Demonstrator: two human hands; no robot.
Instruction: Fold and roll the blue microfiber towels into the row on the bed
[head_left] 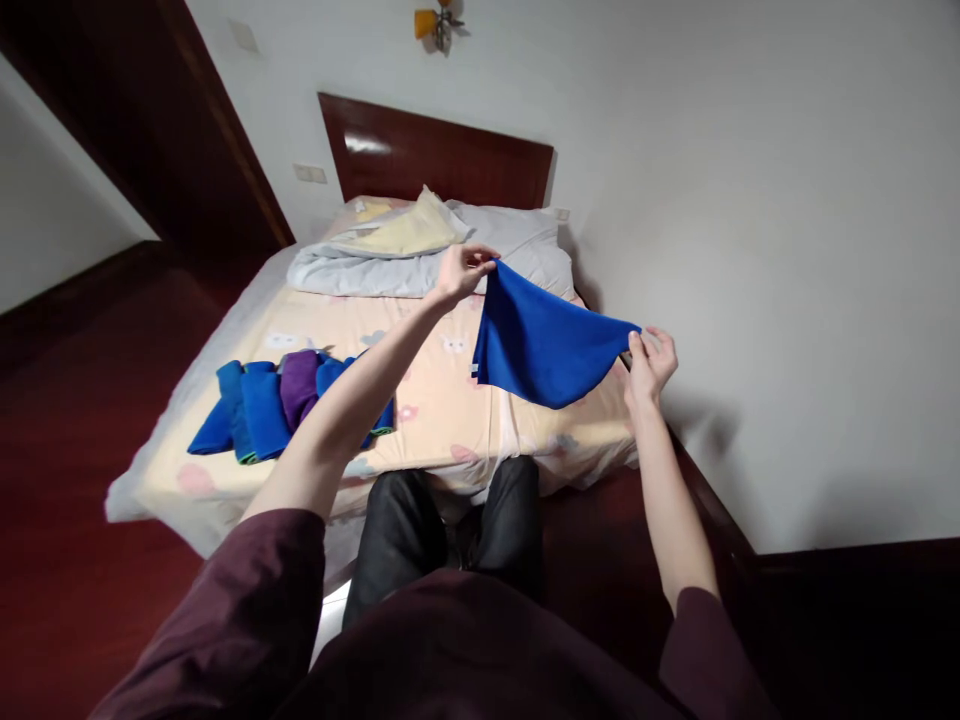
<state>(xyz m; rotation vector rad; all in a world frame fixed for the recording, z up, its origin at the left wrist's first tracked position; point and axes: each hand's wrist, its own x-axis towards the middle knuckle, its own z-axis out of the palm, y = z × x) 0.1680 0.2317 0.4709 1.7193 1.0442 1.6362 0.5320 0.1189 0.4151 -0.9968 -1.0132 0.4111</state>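
Note:
A blue cloth (551,335) hangs stretched between my two hands above the bed, sagging in the middle, with a small white tag at its lower left corner. My left hand (466,272) pinches its upper left corner. At the right end, my right hand (651,365) grips the other corner between thumb and fingers. Several folded cloths lie in a row on the bed's left side, among them a blue one (264,410) and a purple one (300,385). My left forearm hides part of that row.
The bed (435,430) has a peach patterned sheet. Toward its dark wooden headboard (442,150) lie a bunched grey-and-yellow quilt (375,260) and a pale pillow (517,240). A white wall (787,250) stands close on the right. My knees touch or nearly touch the bed's front edge.

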